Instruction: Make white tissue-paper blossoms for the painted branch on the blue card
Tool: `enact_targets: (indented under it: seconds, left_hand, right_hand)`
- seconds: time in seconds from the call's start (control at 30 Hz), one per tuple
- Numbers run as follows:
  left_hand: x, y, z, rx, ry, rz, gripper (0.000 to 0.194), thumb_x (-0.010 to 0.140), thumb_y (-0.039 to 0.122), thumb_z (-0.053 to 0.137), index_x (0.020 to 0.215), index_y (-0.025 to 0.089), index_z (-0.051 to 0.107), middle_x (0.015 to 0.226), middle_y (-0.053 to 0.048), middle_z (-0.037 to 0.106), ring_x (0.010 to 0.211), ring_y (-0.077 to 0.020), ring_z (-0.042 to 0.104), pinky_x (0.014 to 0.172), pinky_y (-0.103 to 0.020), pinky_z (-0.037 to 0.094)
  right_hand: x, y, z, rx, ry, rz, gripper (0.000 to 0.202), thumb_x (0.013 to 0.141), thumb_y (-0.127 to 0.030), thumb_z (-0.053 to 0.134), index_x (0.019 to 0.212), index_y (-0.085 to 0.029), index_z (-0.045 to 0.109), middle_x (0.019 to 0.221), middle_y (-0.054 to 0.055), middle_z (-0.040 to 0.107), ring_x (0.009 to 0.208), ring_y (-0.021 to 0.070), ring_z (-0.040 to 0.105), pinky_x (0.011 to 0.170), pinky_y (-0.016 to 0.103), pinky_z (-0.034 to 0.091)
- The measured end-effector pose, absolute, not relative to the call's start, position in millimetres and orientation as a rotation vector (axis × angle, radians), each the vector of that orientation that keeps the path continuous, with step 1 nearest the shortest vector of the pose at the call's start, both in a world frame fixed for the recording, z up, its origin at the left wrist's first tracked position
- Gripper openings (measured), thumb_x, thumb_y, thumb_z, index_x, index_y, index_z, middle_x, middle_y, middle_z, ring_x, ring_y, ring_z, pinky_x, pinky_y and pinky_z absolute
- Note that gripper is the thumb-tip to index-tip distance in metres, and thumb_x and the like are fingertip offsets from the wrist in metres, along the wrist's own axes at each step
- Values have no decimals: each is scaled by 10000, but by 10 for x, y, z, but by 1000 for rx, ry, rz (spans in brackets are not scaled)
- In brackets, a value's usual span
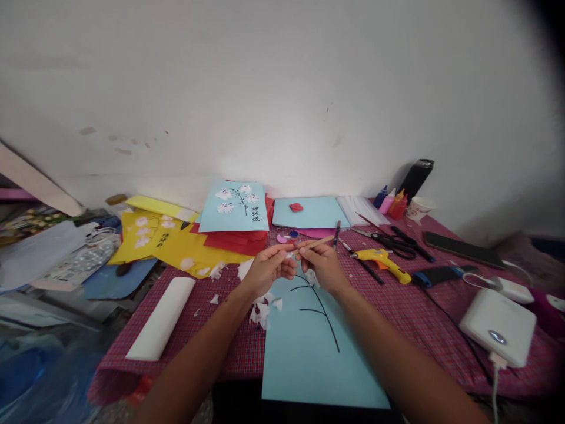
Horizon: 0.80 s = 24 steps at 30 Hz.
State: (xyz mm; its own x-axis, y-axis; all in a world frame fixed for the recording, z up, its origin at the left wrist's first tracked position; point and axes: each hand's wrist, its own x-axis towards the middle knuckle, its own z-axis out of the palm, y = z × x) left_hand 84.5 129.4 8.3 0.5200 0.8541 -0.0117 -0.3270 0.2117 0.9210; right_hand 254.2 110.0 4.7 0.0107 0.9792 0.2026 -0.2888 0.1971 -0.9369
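Note:
My left hand and my right hand meet above the top of a light blue sheet. A thin tan stick is pinched in my right hand, and its lower end reaches the fingertips of my left hand. Whatever else lies between the fingertips is too small to tell. The blue sheet bears a black painted branch. Torn white paper pieces lie at the sheet's left edge, beside my left hand.
A finished-looking flower picture lies at the back. On the right are a yellow glue gun, black scissors, a phone and a white power bank. A white paper roll lies on the left.

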Motion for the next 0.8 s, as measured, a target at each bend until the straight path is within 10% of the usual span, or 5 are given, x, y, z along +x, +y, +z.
enact_targets:
  seconds: [0.8]
  left_hand:
    - [395,951,208,1264,751,865,423,797,376,652,1148,150,585,790,-63,680,633,-149,656,611,-287,502]
  right_hand:
    - [2376,955,57,-714,-1331,1330,262,763,-368,707,926,-167,667,720,27,685,472,105,544,442,241,432]
